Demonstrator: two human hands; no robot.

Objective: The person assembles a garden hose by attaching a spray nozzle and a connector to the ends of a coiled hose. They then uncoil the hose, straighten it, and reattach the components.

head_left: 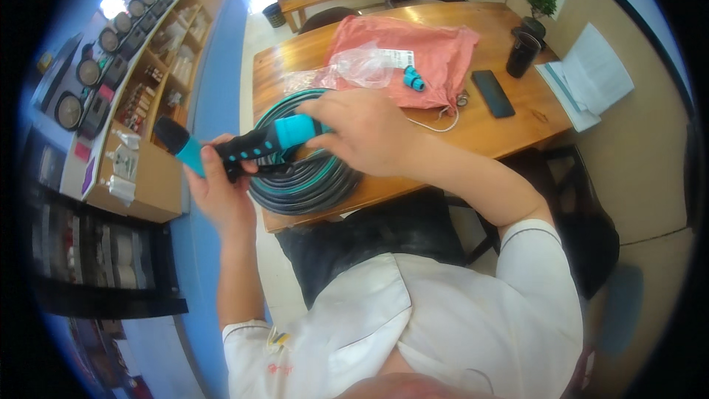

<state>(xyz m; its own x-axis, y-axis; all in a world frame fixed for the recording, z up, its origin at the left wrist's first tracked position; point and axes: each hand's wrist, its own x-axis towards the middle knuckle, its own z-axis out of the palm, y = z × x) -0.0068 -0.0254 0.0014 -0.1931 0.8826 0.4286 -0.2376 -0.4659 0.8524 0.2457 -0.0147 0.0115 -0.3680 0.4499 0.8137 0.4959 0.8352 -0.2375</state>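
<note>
A black and turquoise hose nozzle (251, 149) is held above the near left part of the wooden table (509, 137). My left hand (221, 196) is closed around its body near the black tip. My right hand (369, 133) closes its fingers on the turquoise connector (294, 131) at the nozzle's other end. Beneath the nozzle lies a coiled dark hose (306, 192) with turquoise stripes, partly hidden by both hands. Farther back, a small turquoise hose fitting (413, 80) rests on a red drawstring bag (447, 52), beside a crumpled clear plastic bag (362, 66).
Right of the red bag are a black phone (492, 94), a dark cup (523, 55), a potted plant (538, 1) and papers (594, 77). A dark chair (576, 214) stands at the table's near right. Shelving with a counter (159, 96) runs along the left.
</note>
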